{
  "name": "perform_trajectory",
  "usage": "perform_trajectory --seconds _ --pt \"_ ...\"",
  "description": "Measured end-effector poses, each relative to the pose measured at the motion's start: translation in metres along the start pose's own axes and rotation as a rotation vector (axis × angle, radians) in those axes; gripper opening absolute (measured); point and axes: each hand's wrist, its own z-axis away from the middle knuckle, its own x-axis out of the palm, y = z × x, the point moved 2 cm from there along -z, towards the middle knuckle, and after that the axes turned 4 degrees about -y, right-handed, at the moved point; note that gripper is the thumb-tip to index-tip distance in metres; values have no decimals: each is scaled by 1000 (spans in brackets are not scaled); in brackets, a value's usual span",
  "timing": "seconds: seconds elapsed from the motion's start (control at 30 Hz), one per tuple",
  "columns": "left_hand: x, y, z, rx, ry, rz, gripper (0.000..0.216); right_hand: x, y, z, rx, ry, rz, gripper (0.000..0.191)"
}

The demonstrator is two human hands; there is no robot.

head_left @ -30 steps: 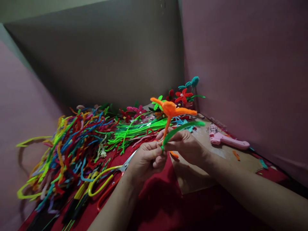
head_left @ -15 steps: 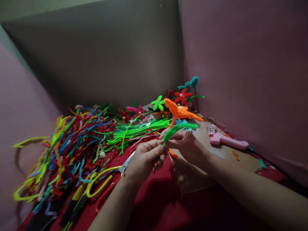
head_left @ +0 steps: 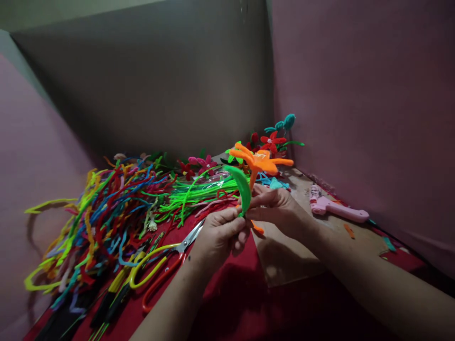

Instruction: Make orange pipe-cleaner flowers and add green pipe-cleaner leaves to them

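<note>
Above the table my left hand (head_left: 221, 232) pinches the lower end of a fuzzy green pipe-cleaner leaf (head_left: 241, 183), which curves up and to the left. My right hand (head_left: 280, 206) is closed opposite it, its fingers round the stem of an orange pipe-cleaner flower (head_left: 265, 163) just below the bloom. The petals spread over both hands, with pale bits at the centre. Leaf base and stem meet between my fingertips, and the exact join is hidden. Under my fingers an orange piece (head_left: 257, 228) pokes out.
Left lies a tangled heap of coloured pipe cleaners (head_left: 103, 218), beside a bundle of green ones (head_left: 206, 192). Yellow-and-red-handled scissors (head_left: 183, 246) rest near my left wrist. A pink glue gun (head_left: 337, 208) lies on a brown board (head_left: 298, 265). Finished flowers, including a red one (head_left: 273, 141), stand behind.
The green leaf has swung from pointing right to standing up and leaning left. The orange flower has turned, showing more of its centre. My right hand has shifted slightly.
</note>
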Motion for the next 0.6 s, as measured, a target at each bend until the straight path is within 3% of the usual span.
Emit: perform_trajectory --seconds 0.17,0.3,0.37,0.53,0.6 --pt "2 -11 2 -156 -247 361 15 -1 1 2 50 -168 -121 11" --pt "0 -14 3 -209 -396 375 20 5 5 4 118 -175 -234 12" --pt "-1 -10 0 -141 -291 223 24 6 8 4 85 -63 -253 9" --pt "-1 2 -3 293 279 -572 11 10 14 2 107 233 -233 2" --pt "-1 -1 -2 418 410 -749 9 14 13 3 145 301 -209 4"
